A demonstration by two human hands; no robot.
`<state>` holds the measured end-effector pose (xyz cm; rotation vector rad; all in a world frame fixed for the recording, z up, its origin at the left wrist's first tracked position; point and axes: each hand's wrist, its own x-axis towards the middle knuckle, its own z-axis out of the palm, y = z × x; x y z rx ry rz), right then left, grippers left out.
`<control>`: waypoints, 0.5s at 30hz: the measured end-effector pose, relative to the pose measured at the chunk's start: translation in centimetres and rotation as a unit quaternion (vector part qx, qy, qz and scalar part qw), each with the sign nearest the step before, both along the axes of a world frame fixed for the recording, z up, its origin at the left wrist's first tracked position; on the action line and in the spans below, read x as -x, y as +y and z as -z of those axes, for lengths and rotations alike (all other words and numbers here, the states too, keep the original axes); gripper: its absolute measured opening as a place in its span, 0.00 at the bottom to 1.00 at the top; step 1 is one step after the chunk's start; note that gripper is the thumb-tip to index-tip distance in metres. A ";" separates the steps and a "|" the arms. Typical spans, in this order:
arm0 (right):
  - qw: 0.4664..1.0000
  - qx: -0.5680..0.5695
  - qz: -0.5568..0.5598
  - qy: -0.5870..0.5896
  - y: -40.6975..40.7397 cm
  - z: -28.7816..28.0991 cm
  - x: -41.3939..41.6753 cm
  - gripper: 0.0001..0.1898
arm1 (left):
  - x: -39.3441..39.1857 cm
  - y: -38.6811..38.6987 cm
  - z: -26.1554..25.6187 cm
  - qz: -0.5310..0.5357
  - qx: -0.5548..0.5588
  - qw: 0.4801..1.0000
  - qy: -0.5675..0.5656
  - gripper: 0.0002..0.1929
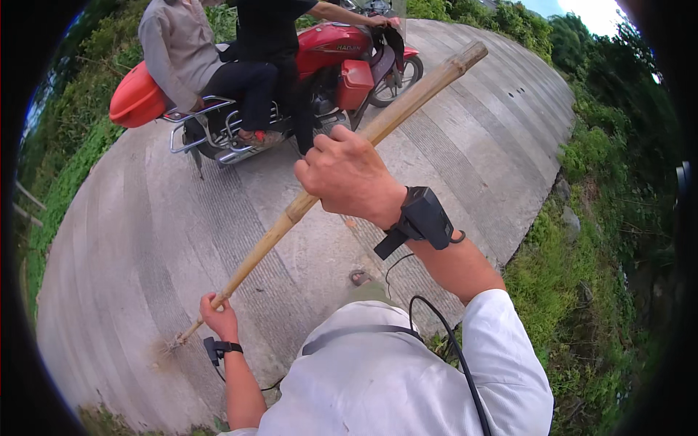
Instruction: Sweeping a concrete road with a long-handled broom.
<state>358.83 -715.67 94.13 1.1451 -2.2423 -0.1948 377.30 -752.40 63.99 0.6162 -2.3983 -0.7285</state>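
A long bamboo pole [272, 234] slants across the view from upper right to lower left. My right hand [351, 177] is wrapped around it above its middle, with a black device strapped to the wrist. Lower down, my left hand [219, 316] grips the thinner part of the same pole, and this wrist also carries a strapped device. Past the left hand, the pole ends in a blurred, bristly brush head [170, 347] low over the concrete; whether it touches is not clear. The thick cut end of the pole points toward the motorcycle's front wheel.
A red motorcycle [332, 49] with two riders stands just ahead, a red helmet-shaped case [139, 98] at its rear. Ribbed concrete road [218, 207] lies underfoot. Grass and rocks [570, 220] border the right edge; greenery lines the left. A black cable [450, 332] hangs at my side.
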 end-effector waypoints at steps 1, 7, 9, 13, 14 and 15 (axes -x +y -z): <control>0.999 0.003 -0.015 0.030 -1.0 -1.7 -0.3 0.06 | 0.1 -1.1 -0.9 -0.006 0.002 1.000 0.011 0.14; 0.992 -0.023 -0.074 0.100 -5.4 -7.5 -3.0 0.06 | -2.2 -3.1 -3.4 -0.028 -0.038 0.999 0.018 0.12; 0.992 -0.036 -0.083 0.090 -5.7 -7.9 -3.2 0.06 | -2.7 -3.3 -3.7 -0.038 -0.032 0.998 0.026 0.13; 0.987 -0.020 -0.112 0.117 -5.6 -8.3 -3.9 0.07 | -3.3 -3.7 -3.8 -0.033 -0.030 0.998 0.035 0.15; 0.983 -0.008 -0.129 0.129 -5.8 -8.4 -4.1 0.07 | -3.3 -3.8 -3.8 -0.040 -0.028 0.998 0.035 0.16; 0.983 -0.005 -0.127 0.129 -5.9 -8.3 -4.1 0.07 | -3.4 -4.0 -3.8 -0.038 -0.024 0.998 0.035 0.16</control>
